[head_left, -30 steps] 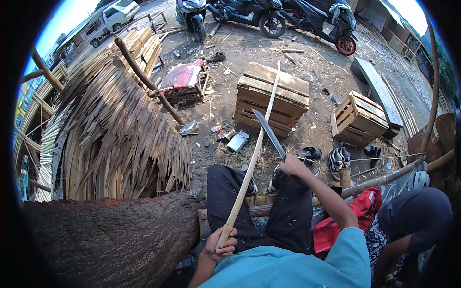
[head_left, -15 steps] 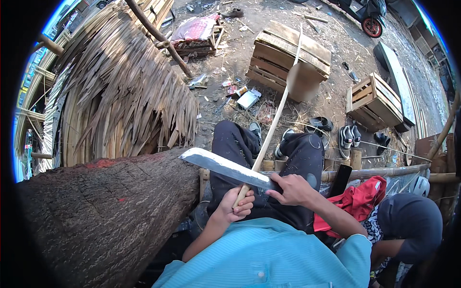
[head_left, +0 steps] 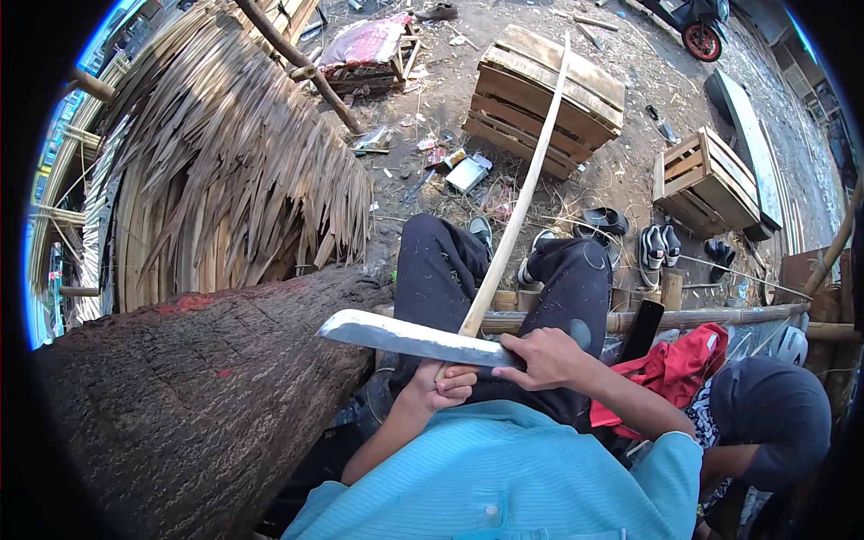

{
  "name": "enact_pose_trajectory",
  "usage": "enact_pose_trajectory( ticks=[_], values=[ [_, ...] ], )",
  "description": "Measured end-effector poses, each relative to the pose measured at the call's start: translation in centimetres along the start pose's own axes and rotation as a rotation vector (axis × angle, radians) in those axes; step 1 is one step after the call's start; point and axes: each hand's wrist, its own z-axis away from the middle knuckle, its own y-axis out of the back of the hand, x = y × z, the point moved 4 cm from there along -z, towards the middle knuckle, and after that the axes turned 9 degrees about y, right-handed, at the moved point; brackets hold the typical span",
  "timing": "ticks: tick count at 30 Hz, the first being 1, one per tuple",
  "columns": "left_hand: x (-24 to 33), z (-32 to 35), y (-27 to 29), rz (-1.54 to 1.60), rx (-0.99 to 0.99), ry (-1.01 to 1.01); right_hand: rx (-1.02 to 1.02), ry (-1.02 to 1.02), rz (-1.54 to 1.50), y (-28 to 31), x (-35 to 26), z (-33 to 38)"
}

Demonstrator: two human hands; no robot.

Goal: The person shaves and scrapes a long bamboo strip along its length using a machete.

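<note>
My left hand is closed round the near end of a long, pale, peeled wooden stick. From that fist the stick slants away over my lap, between my knees, and its far end reaches across the view of a wooden crate. My right hand grips a machete at its right end; the fingers hide the handle. The broad blade lies crosswise over the stick, just ahead of my left fist, its tip pointing left. Whether the edge bites into the wood cannot be made out.
A thick dark tree trunk lies at my left, below dry thatch. Ahead are a slatted wooden crate, a smaller crate and shoes. A person in a dark head covering sits close at my right, by red cloth.
The machete has come nearer to my body and a little left, its blade now more level across the stick. Both hands keep their grips.
</note>
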Motion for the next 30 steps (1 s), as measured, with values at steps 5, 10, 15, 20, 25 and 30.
enact_pose_trajectory(
  ticks=[5, 10, 15, 20, 25, 30],
  values=[
    [0.3, 0.2, 0.2, -0.202, -0.049, 0.066, 0.231, -0.172, 0.121, 3.0, 5.1, -1.1],
    [0.4, -0.2, 0.7, -0.284, 0.031, 0.016, 0.305, -0.344, -0.130, 4.7, 7.5, -1.1],
    [0.4, 0.2, 1.1, -0.275, 0.053, 0.016, 0.070, -0.086, -0.090, 0.2, 1.4, 0.1],
    [-0.1, 0.9, 0.7, -0.215, -0.070, 0.080, 0.049, -0.007, 0.185, 1.1, 2.8, -0.3],
    [0.5, 1.3, 0.9, -0.191, -0.079, 0.068, 0.337, -0.505, -0.347, 5.8, 10.0, -1.4],
    [-0.1, 0.9, 0.1, -0.218, -0.085, 0.088, 0.242, -0.209, -0.208, 3.2, 5.5, -1.4]
  ],
)
